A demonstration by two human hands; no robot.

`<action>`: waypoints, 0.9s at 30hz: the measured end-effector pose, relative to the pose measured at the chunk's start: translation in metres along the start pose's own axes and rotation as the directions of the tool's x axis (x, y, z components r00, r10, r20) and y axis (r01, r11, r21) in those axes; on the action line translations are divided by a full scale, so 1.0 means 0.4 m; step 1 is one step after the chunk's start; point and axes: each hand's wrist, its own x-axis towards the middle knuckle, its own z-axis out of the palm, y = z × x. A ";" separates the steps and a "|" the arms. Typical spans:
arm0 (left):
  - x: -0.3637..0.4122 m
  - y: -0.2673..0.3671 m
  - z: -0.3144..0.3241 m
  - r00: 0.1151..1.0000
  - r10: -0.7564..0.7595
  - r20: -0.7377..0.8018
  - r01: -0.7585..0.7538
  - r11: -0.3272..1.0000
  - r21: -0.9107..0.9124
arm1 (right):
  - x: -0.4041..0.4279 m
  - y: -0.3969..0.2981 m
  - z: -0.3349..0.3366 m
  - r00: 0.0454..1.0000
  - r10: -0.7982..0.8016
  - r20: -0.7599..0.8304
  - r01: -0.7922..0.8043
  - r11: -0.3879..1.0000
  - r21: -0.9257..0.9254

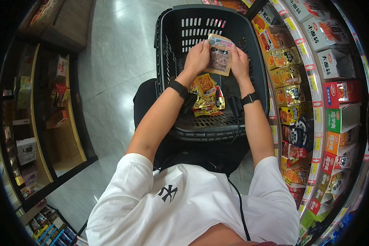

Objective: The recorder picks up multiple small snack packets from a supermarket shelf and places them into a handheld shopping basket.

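Note:
Both hands hold one flat snack packet [220, 58], tan-edged with a clear window, above a black plastic shopping basket [212, 12]. My left hand [198, 57] grips its left edge, thumb near the top corner. Its right edge is pinched by my right hand [240, 61]. Several yellow, gold and red snack packets [204, 85] lie in a loose pile on the basket floor, partly hidden by the left forearm and a wristband. A dark device with a cable hangs by the right wrist, over the basket.
At the right, curved store shelves [318, 117] hold boxes and pouches of snacks behind price strips. Wooden shelving [77, 132] with a few boxes stands at the left. Grey floor tiles [110, 61] run between. Books or small packs [53, 227] sit in a rack at lower left.

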 end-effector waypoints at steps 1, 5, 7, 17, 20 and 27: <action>0.001 0.000 0.000 1.000 -0.004 0.000 0.004 1.000 -0.001 | 0.002 0.002 0.000 1.000 -0.004 0.004 0.004 1.000 0.002; 0.005 -0.004 0.000 1.000 -0.004 0.007 0.004 1.000 -0.022 | 0.008 0.008 0.003 1.000 0.002 0.008 -0.002 1.000 0.020; 0.007 -0.005 -0.001 1.000 -0.007 0.006 0.007 1.000 -0.019 | 0.008 0.007 0.003 1.000 -0.001 0.010 0.001 1.000 0.015; 0.012 0.007 -0.010 1.000 -0.020 0.022 0.022 0.998 -0.065 | 0.014 0.008 0.003 1.000 -0.002 0.010 0.002 1.000 0.027; 0.017 -0.005 -0.006 1.000 0.028 -0.012 -0.029 0.997 -0.078 | 0.009 -0.010 0.005 1.000 0.010 0.010 -0.010 0.998 0.059; 0.027 -0.015 -0.001 1.000 0.014 0.001 -0.014 0.996 -0.084 | 0.016 0.001 0.006 1.000 0.018 0.017 -0.019 0.998 0.066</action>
